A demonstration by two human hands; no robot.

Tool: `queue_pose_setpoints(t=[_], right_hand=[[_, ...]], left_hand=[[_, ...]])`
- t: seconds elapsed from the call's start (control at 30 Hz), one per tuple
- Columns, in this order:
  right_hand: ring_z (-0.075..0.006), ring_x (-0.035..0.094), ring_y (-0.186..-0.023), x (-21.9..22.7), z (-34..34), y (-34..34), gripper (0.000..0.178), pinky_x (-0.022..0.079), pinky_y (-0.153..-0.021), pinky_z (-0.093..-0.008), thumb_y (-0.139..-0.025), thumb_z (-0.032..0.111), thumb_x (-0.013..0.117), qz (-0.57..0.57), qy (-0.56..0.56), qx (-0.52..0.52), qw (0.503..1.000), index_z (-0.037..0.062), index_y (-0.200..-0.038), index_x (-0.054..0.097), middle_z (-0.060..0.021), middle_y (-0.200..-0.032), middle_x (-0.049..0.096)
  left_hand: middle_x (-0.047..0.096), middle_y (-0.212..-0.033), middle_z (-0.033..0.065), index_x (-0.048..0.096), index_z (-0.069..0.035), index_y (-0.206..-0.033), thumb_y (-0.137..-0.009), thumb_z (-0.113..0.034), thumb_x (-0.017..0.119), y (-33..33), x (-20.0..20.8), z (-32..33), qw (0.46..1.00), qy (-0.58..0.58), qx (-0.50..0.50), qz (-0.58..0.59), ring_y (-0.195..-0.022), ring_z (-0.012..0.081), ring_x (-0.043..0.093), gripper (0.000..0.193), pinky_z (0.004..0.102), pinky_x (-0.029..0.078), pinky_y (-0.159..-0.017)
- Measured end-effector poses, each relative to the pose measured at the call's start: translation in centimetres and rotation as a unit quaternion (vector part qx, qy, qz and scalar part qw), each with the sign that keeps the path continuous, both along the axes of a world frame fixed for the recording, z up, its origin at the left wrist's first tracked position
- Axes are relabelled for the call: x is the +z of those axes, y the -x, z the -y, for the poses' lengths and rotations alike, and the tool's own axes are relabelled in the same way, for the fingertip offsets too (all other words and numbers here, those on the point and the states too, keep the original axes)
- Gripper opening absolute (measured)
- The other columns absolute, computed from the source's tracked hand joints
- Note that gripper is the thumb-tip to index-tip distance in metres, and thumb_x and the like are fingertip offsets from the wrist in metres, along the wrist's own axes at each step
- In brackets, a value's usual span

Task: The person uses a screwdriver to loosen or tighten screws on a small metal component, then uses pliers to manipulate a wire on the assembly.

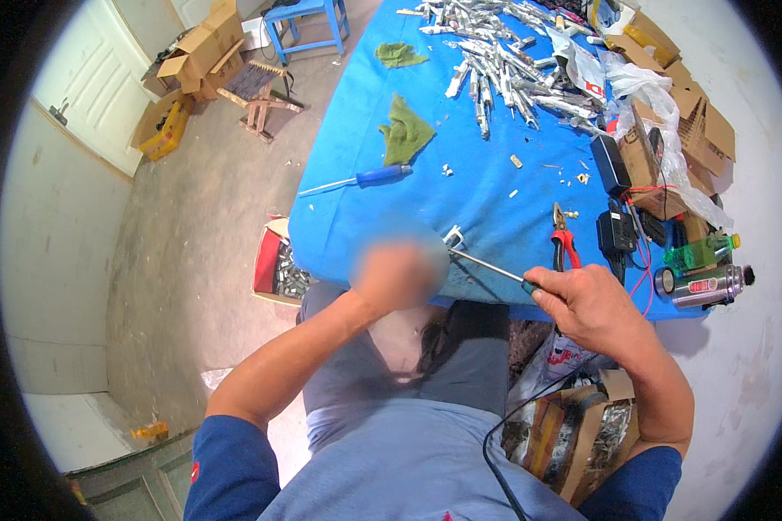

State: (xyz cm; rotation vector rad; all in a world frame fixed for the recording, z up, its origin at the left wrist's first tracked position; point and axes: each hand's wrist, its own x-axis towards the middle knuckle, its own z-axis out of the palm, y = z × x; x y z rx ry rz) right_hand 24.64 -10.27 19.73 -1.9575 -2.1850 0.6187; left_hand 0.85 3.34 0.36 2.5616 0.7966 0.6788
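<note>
two hands: right hand (pixel 593 306) clamps screwdriver (pixel 487 266); left hand (pixel 398 273) blurred, grip unclear; pliers (pixel 565 239) beside.

left hand (pixel 397 273) blurred out

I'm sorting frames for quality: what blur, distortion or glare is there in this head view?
Head view: the left hand is a smeared blur; the right hand on the screwdriver is sharp. Fisheye bends the blue table edges, with a black rim at the corners. Light is even and soft; only the metal flask shows small glints.
</note>
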Motion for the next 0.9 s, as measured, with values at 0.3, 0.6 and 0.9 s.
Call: queue_pose_setpoints(t=[0.3,0.6,0.9], right_hand=[[-0.0053,0.053,-0.051,-4.3,2.2,-1.4,0.033,0.043,-0.048,-0.0213,-0.098,0.023,0.059,-0.355,0.213,-0.301,0.859,0.0044,-0.124,0.066,-0.0017,-0.076,0.064],[-0.0069,0.056,-0.059,-8.0,5.0,-0.2,0.030,0.047,-0.056,-0.0237,-0.095,0.019,0.063,-0.159,-0.158,-0.105,0.969,0.0015,-0.119,0.068,-0.0009,-0.076,0.065],[-0.0090,0.061,-0.065,0.3,4.2,-2.5,0.038,0.048,-0.055,-0.0236,-0.092,0.017,0.061,-0.354,0.118,-0.269,0.888,0.0028,-0.127,0.063,-0.0076,-0.085,0.068]], left_hand=[[0.062,-0.073,0.0111,0.065,-0.008,-0.082,-0.082,-0.013,0.064,-0.6,-1.3,-0.4,1.000,-0.017,0.005,-0.010,-0.060,0.0288,0.058,0.005,0.0419,0.046,-0.053],[0.061,-0.071,0.0132,0.063,-0.005,-0.078,-0.085,-0.026,0.068,-0.3,0.3,0.4,0.998,0.031,0.038,0.033,-0.061,0.0334,0.060,0.023,0.0450,0.046,-0.056],[0.061,-0.071,0.0185,0.060,-0.003,-0.069,-0.084,-0.039,0.069,-0.5,1.9,2.0,0.985,0.046,0.164,0.031,-0.066,0.0400,0.061,0.040,0.0491,0.046,-0.060]])
